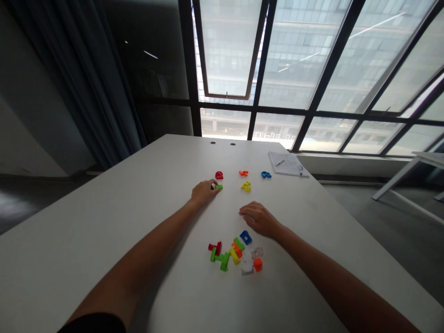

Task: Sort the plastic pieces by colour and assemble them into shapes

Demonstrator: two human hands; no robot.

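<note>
My left grip (pixel 204 191) reaches out over the white surface (pixel 104 222), its fingertips pinching a green piece (pixel 219 187) that lies just this side of a red piece (pixel 218 175). My right grip (pixel 258 218) rests palm-down, fingers loosely spread, holding nothing, beside a blue piece (pixel 246 237) at the edge of a mixed pile (pixel 236 256).
</note>
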